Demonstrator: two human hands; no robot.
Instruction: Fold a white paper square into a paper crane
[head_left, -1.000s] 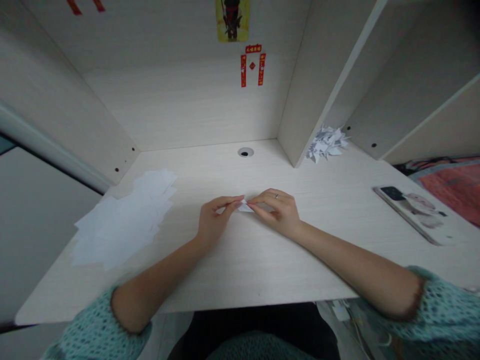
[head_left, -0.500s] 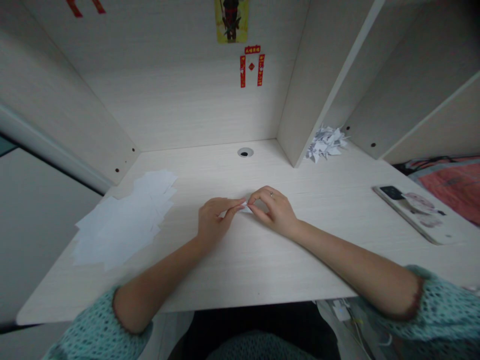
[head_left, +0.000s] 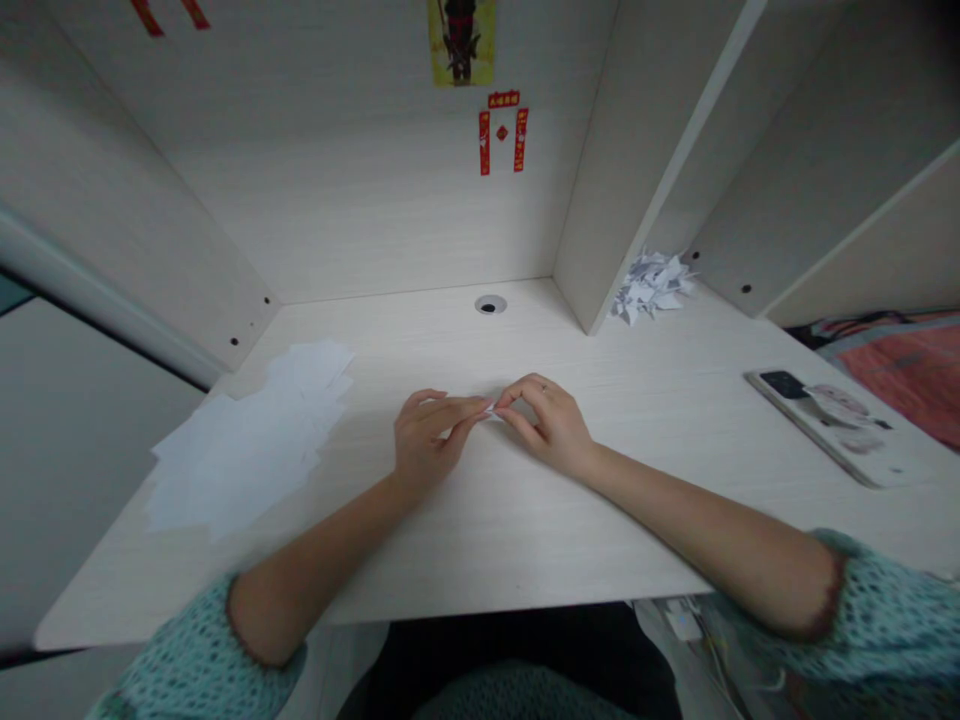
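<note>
Head view of a light wooden desk set in an alcove. Both hands meet near the middle of the desk. The left hand and the right hand each pinch one end of a small white paper piece, fingertips of the two hands nearly touching. The piece lies just above the desk surface, between the two hands; most of it is hidden by the fingers, so its shape cannot be told. The left fingers are extended towards the right, thumb beneath; the right fingers are curled over the piece. Both forearms are bare, with knitted teal sleeves pushed up towards the elbows.

To the left of the hands, well apart from them, a loose spread of white paper sheets lies flat on the desk, overlapping one another. At the back, a round cable hole is set in the desk near the rear wall. To the right of a vertical partition, a heap of small folded white papers sits in the corner of the adjoining compartment. Further right, near the desk edge, a phone lies flat. On the rear wall hang a yellow picture and, below it, small red decorations.
</note>
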